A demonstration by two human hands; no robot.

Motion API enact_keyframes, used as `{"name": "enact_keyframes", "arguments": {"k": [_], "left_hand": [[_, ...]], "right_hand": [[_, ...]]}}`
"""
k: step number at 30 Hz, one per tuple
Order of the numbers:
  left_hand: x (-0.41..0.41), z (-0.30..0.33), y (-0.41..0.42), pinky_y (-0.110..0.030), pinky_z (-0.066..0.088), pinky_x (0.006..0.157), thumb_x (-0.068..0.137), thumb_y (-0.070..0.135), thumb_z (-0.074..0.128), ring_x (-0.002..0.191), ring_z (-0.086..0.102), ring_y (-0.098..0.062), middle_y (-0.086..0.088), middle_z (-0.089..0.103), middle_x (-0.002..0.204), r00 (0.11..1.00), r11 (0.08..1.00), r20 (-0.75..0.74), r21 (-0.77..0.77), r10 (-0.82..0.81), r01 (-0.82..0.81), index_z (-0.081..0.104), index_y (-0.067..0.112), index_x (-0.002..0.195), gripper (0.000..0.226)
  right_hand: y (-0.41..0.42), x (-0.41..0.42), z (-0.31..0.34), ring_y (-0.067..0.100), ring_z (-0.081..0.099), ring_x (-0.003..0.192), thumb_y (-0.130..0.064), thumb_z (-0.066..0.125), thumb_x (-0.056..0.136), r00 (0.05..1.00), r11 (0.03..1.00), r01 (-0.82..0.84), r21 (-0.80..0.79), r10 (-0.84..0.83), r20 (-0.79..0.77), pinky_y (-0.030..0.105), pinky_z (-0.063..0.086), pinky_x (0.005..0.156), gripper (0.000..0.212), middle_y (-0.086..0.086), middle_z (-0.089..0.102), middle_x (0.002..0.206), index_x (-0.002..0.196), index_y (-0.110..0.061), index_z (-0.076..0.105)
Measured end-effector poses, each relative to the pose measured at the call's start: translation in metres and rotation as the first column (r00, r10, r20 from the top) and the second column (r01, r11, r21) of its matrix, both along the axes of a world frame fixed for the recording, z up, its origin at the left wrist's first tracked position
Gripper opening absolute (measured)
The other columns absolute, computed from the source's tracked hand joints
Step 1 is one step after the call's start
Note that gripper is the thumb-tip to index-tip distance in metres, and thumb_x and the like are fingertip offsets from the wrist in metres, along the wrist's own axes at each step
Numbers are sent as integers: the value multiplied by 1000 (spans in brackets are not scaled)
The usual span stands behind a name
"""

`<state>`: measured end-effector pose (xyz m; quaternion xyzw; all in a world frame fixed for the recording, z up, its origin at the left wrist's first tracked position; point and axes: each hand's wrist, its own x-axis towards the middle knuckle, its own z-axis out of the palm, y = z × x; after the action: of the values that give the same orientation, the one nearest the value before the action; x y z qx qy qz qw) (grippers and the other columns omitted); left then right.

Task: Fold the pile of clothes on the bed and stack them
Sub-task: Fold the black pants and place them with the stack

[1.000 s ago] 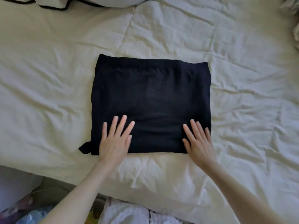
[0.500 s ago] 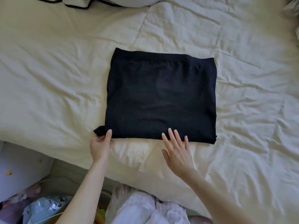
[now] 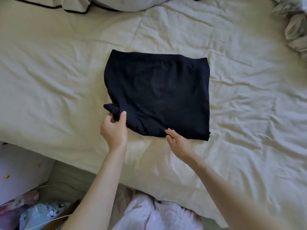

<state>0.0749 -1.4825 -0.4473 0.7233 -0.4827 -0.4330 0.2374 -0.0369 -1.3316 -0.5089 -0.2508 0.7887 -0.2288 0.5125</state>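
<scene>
Cream wrinkled duvet (image 3: 66, 77) fills most of the frame, with the folded black garment (image 3: 157, 95) flat at centre. My left hand (image 3: 114, 130) pinches the garment's lifted lower-left corner, thumb on top; my right hand (image 3: 178, 143) is at the bottom edge, fingers relaxed, fingertips touching the fabric.

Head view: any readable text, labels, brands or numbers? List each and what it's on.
None readable.
Black folded garment: no label or print visible.
Cream bedding: plain.
Patterned bag at the lower left: printed marks, too blurred to read.
</scene>
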Motion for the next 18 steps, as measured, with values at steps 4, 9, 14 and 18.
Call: {"name": "enact_keyframes", "arguments": {"k": [4,9,14,18], "left_hand": [[-74,14,36,-6,34,66,85,19,66,73,49,-9,3,56,86,938,909,84,-234,-336,346,65,5,101,22],[-121,-4,113,-19,43,74,89,13,61,92,56,-18,-7,58,101,580,509,250,-298,-775,808,63,2,112,25],[-101,-41,141,-34,43,93,86,5,61,112,53,-27,-11,58,113,215,211,299,-45,-930,976,58,3,121,35],[-68,-51,122,-46,46,92,71,-4,72,115,55,-36,-16,61,112,236,252,506,-37,-830,967,64,2,111,40]], "right_hand": [[27,-35,22,9,60,109,-28,45,98,762,801,599,0,-570,308,25,46,94,31,-3,64,118,124,-18,58],[78,-79,26,14,69,92,-30,43,99,473,521,854,-2,-774,421,29,53,80,25,2,72,99,105,-16,63],[93,-90,14,12,68,91,-38,44,98,520,587,809,35,-742,424,27,53,79,29,-5,73,94,95,-22,69],[78,-92,7,18,66,91,-24,55,93,555,604,795,54,-760,338,29,54,80,18,2,70,97,99,-13,67]]}}
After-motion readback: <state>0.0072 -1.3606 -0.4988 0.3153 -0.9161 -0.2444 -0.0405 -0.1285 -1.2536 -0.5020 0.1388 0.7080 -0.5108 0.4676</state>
